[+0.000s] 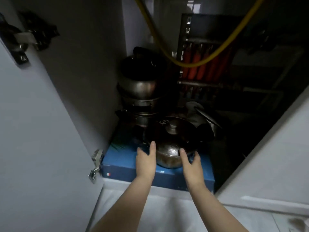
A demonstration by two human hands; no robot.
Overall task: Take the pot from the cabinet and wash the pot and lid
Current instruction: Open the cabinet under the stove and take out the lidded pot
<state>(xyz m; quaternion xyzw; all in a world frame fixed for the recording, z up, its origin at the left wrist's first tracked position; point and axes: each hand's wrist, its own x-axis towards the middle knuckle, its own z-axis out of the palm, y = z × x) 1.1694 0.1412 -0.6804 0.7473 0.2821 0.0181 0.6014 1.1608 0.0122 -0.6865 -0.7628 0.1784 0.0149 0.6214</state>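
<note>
A steel pot [168, 156] stands on a blue box [120, 163] at the front of a dark floor cabinet. A glass lid [172, 131] with a metal knob covers it. My left hand [145, 160] reaches to the pot's left side, thumb up against the rim, fingers spread. On the pot's right side is my right hand [190, 162], thumb touching the wall, fingers apart near the handle. Neither hand has closed around the pot.
Behind the pot rises a stack of several pots [140, 91] topped by a black-lidded one. A yellow hose [189, 62] loops across the back, over red pipes [199, 66]. Both white cabinet doors, left [38, 131] and right [274, 164], stand open.
</note>
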